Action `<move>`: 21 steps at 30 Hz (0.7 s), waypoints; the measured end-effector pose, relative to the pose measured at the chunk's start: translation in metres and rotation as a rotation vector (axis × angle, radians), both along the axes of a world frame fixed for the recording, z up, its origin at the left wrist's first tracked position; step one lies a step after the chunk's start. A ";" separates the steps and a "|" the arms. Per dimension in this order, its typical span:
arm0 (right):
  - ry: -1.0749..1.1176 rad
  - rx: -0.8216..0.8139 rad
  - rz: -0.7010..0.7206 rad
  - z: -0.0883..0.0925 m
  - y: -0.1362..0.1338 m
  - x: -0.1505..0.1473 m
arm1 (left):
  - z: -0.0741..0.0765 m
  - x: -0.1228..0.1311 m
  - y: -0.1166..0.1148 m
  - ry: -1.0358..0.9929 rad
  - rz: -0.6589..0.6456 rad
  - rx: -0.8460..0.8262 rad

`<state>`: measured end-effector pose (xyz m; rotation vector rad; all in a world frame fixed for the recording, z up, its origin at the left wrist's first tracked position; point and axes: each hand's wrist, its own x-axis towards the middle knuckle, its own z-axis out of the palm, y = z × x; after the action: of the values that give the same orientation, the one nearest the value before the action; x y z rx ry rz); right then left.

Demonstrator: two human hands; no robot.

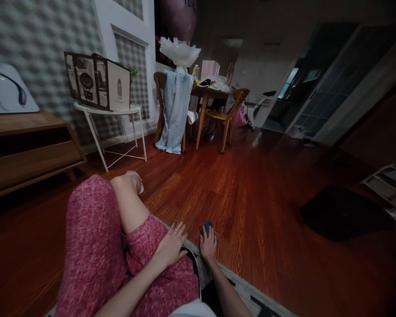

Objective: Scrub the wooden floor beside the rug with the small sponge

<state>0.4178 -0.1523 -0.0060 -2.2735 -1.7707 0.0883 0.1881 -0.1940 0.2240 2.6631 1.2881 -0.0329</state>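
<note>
Red wood floor (257, 185): pale rug (240, 286) at near edge, small dark obj (206, 227) beside it, dark mat (343, 213) rt.

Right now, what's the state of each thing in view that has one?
Left hand: open, flat on thigh.
Right hand: fingers over small dark object, grip unclear.
Paper bag: upright on white side table.
Blue garment: draped over chair back.
Dining table: cluttered.
Sliding door: too dark to tell.

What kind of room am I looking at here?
Most likely a living and dining room in a home: a wooden dining table with wooden chairs around it, a low wooden cabinet along the wall, and a person sitting on a rug on the wood floor.
</note>
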 end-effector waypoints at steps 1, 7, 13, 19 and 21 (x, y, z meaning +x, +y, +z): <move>-0.006 -0.010 0.056 0.005 0.008 -0.003 | -0.002 0.000 0.000 -0.001 0.001 0.015; -0.045 -0.043 0.092 0.025 0.014 0.076 | 0.001 -0.004 -0.001 0.000 0.012 -0.005; -0.016 0.017 -0.417 0.005 -0.063 0.196 | 0.001 -0.004 -0.001 -0.039 0.028 0.004; 0.010 0.122 -0.557 -0.014 -0.116 0.169 | -0.003 -0.003 -0.002 -0.051 0.016 0.016; 0.019 0.126 -0.519 -0.015 -0.110 0.138 | -0.002 -0.003 -0.002 -0.049 0.010 0.013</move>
<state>0.5562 -0.2620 -0.0207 -2.5407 -1.0917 -0.0967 0.1846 -0.1962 0.2224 2.6504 1.2914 0.0416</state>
